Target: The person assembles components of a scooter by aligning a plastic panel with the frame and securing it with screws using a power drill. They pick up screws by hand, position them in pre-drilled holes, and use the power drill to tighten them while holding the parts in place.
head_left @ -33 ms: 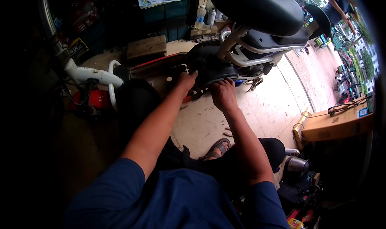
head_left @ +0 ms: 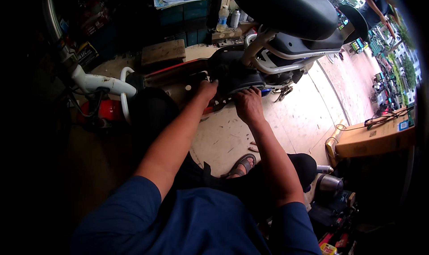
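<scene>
An electric scooter with a white frame [head_left: 103, 83], a black seat [head_left: 290, 11] and a stripped-down footboard [head_left: 176, 88] stands across in front of me. Below the seat is its black plastic cover [head_left: 241, 81]. My left hand [head_left: 207, 90] grips the cover's front end, thumb on top; its other fingers are mostly hidden. On the cover's near edge, my right hand [head_left: 249, 104] has its fingers curled over the rim. What lies beneath those fingertips cannot be seen.
Behind the scooter are a wooden block [head_left: 163, 52], a plastic bottle [head_left: 222, 18] and a spray can [head_left: 235, 19]. A cardboard box [head_left: 375, 139] stands at the right. Tools and a metal cup [head_left: 330, 183] lie beside my right knee. Another person [head_left: 374, 9] is outside, far right.
</scene>
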Demonstrator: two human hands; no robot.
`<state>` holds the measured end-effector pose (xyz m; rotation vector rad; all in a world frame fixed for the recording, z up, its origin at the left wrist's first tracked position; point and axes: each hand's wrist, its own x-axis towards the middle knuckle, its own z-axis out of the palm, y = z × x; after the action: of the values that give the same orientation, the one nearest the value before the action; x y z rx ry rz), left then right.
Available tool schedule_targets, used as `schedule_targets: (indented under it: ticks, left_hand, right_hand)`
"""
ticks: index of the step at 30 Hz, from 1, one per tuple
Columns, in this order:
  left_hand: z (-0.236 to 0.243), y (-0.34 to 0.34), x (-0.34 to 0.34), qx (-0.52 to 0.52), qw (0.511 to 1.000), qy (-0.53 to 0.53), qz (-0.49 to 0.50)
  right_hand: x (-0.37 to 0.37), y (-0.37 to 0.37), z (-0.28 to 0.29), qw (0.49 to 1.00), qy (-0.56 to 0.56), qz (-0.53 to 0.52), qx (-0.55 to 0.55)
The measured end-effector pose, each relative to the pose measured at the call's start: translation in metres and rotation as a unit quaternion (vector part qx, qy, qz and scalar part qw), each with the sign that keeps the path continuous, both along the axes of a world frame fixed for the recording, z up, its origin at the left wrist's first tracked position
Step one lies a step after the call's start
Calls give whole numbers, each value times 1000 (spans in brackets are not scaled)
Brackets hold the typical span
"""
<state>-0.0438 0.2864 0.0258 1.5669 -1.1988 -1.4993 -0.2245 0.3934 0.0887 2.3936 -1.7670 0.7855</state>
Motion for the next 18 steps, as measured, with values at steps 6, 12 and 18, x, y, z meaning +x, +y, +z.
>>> schedule_targets:
  ticks: [6, 12, 18]
  left_hand:
    - [48, 16, 6, 112, 992, -15, -54]
    - [52, 14, 3, 152, 986, -41, -54]
    - [6, 12, 5, 134, 988, 34, -65]
  right_hand:
    - [-5, 2, 0, 1000, -3, -5, 10]
    - [-7, 4, -1, 1000, -3, -3, -2]
    - [-12, 5, 0, 1000, -7, -5, 3]
